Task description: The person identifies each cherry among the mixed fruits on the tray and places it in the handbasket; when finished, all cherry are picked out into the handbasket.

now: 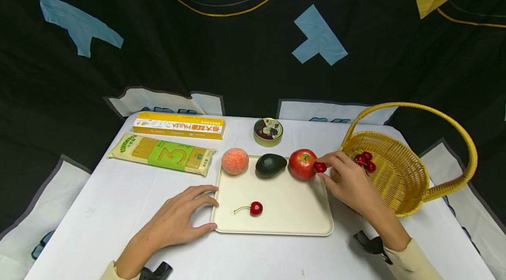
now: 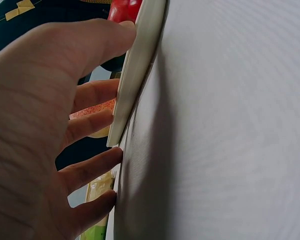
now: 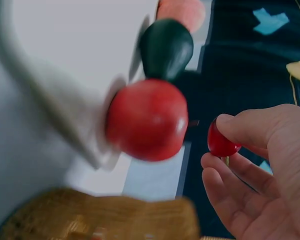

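Observation:
My right hand [image 1: 349, 182] pinches a cherry [image 3: 223, 141] between thumb and fingers, above the tray's right side and beside the red apple [image 1: 302, 164]. Fingers straight, my left hand [image 1: 179, 212] rests its tips along the left rim of the cream tray [image 1: 292, 216]. One cherry [image 1: 256, 208] with its stem lies at the tray's front. Along the back of the tray sit a pinkish-orange round fruit [image 1: 235, 161], a dark green avocado [image 1: 270, 165] and the apple. Several cherries [image 1: 365, 160] lie inside the yellow wicker basket [image 1: 415, 183] to the right.
A yellow pasta box [image 1: 179, 125] and a bag of pasta [image 1: 162, 153] lie at the back left of the white table [image 1: 118, 201]. Behind the tray stands a round tin [image 1: 268, 132]. The basket's tall handle [image 1: 470, 152] arches up at the right.

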Demonstrator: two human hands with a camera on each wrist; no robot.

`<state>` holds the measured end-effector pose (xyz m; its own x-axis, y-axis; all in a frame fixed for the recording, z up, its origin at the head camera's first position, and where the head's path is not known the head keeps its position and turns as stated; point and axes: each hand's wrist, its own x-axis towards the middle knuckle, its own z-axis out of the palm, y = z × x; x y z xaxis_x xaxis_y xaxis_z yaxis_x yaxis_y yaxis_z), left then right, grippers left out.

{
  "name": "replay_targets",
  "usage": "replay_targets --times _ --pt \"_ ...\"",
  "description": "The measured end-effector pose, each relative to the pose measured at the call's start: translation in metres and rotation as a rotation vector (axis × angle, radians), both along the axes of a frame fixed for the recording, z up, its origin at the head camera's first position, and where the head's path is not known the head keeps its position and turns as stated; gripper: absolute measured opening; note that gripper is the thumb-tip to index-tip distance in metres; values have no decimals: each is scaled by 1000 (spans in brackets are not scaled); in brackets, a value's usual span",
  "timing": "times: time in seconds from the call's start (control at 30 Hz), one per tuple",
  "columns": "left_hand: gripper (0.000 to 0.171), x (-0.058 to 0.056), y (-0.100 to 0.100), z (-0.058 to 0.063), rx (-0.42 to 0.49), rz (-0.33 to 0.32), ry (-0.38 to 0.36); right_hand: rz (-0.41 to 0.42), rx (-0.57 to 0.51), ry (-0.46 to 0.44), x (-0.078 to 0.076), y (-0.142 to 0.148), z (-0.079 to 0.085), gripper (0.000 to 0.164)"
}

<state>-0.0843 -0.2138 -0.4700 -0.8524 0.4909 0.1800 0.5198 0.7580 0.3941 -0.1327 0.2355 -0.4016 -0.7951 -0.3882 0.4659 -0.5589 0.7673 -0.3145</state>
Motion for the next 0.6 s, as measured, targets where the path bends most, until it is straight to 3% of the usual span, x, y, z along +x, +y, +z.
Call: replay_targets --times 0.17,0.37,0.6 --pt "38 0 0 0 1 -2 7 -60 -4 19 2 21 -2 40" --pt "38 0 0 0 -3 -3 5 -135 -29 -52 3 42 -6 44" --pt "38 0 0 0 -3 -1 0 -171 -3 -22 2 59 -13 46"
